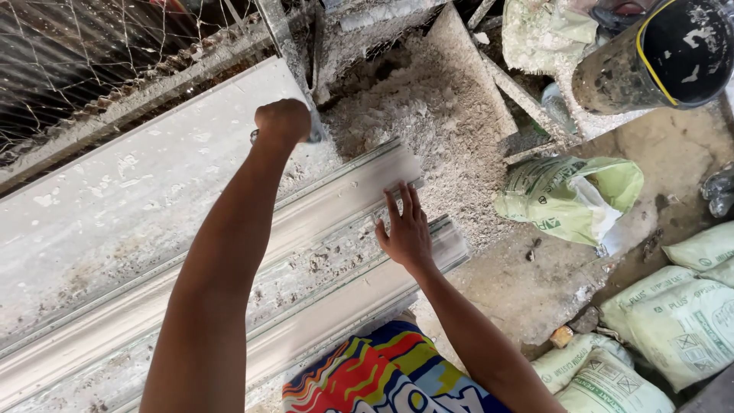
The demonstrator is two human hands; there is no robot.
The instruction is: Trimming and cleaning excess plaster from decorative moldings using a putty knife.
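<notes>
My left hand [283,121] is closed in a fist around a small metal tool whose ends just show on either side of it. It rests on the flat white slab [138,191] at the far edge of a long plaster moulding [321,206]. The moulding is ridged and runs diagonally from lower left to its end at the centre. My right hand [405,229] lies flat on that end, palm down and fingers spread. It holds nothing.
A heap of white plaster powder [436,115] lies just beyond the moulding's end. A green-white sack [573,195] sits to the right, with several more sacks [673,321] at lower right. A black drum [657,53] stands top right, wire mesh [92,61] top left.
</notes>
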